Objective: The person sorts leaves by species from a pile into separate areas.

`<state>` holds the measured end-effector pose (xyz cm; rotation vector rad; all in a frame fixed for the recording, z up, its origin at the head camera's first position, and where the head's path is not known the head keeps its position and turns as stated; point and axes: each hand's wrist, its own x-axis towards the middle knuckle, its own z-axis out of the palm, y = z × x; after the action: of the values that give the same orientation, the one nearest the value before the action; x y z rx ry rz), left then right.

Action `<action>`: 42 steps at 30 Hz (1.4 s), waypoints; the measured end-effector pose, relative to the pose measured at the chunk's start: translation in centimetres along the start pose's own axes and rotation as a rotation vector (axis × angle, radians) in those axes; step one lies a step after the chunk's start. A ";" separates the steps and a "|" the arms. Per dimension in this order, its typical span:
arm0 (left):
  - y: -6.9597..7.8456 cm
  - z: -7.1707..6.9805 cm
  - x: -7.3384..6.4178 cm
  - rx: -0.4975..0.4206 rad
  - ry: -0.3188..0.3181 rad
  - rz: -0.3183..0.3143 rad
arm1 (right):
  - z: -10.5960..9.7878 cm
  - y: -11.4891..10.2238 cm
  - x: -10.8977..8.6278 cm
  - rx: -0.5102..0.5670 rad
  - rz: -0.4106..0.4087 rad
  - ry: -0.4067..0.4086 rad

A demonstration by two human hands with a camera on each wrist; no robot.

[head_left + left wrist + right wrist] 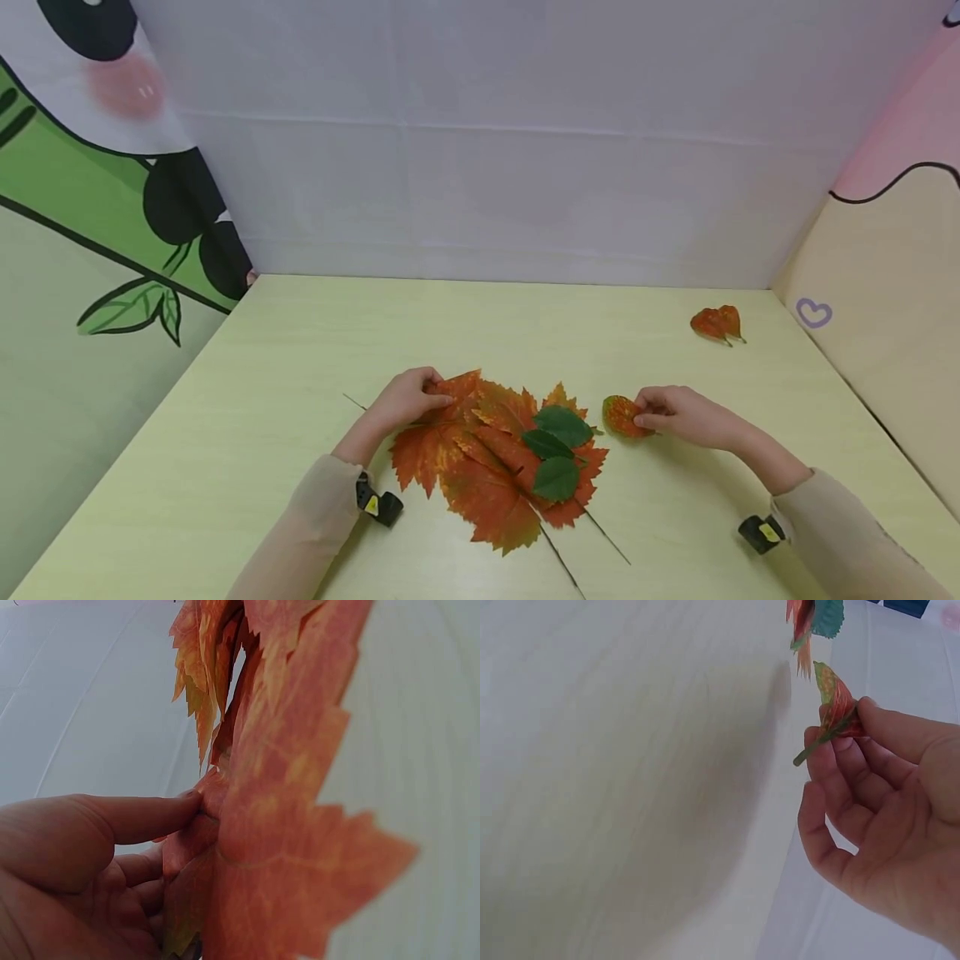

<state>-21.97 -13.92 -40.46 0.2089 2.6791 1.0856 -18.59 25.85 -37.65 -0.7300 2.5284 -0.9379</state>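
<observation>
A pile of orange-red maple leaves [487, 508] with jagged edges and thin dark stems lies in the middle of the table. On its right part rest several small green leaves [557, 478]. My left hand [405, 400] pinches a maple leaf [277, 847] at the pile's upper left edge, the thumb on one face and the fingers behind. To the right of the pile, my right hand [688, 417] holds a small red and yellow-green leaf [621, 415]. In the right wrist view, thumb and fingertips pinch that leaf near its short green stem [810, 753].
Two small orange-red leaves [716, 323] lie together at the table's far right. A pale cloth wall [480, 192] rises along the back edge of the light wooden table [337, 317]. Printed panels stand at left and right.
</observation>
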 end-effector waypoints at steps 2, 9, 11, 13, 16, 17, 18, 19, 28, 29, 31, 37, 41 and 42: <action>0.0 0.2 -0.1 -0.005 -0.005 0.009 | -0.2 0.1 0.0 -0.018 0.014 0.024; 0.1 0.4 0.0 -0.010 -0.008 0.010 | -1.1 0.7 0.3 -0.092 0.086 0.091; 0.1 0.4 0.1 -0.013 -0.007 0.005 | -1.4 0.7 0.5 -0.110 0.105 0.110; 0.1 0.4 0.2 -0.008 -0.006 0.008 | -1.7 0.8 0.6 -0.121 0.122 0.125; -0.1 0.5 0.2 -0.006 -0.006 0.004 | -2.2 1.4 0.9 -0.127 0.138 0.147; -0.2 0.5 0.2 -0.006 -0.007 0.002 | -2.4 1.7 0.9 -0.129 0.144 0.156; -0.2 0.5 0.2 -0.003 -0.007 0.005 | -2.5 2.0 1.0 -0.135 0.148 0.169; -0.3 0.5 0.2 -0.002 -0.007 0.005 | -2.6 2.3 1.1 -0.140 0.153 0.183; -0.3 0.6 0.1 -0.020 -0.012 -0.006 | -3.7 4.8 1.7 -0.182 0.200 0.282; -0.3 0.6 0.1 -0.014 -0.011 -0.002 | -3.8 5.0 1.8 -0.186 0.203 0.292; -0.3 0.5 0.1 -0.009 -0.007 0.001 | -4.0 5.4 2.1 -0.192 0.212 0.317; -0.3 0.2 0.1 -0.011 -0.004 0.005 | -4.7 6.3 2.8 -0.213 0.253 0.381; -0.3 0.1 0.2 -0.011 -0.006 0.001 | -5.2 6.9 3.1 -0.205 0.279 0.419; -0.3 0.1 0.2 -0.012 -0.004 -0.004 | -5.3 7.1 3.2 -0.200 0.286 0.428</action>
<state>-22.16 -13.95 -40.77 0.2036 2.6675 1.0993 -26.19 31.25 -39.03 -0.2171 3.0273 -0.8169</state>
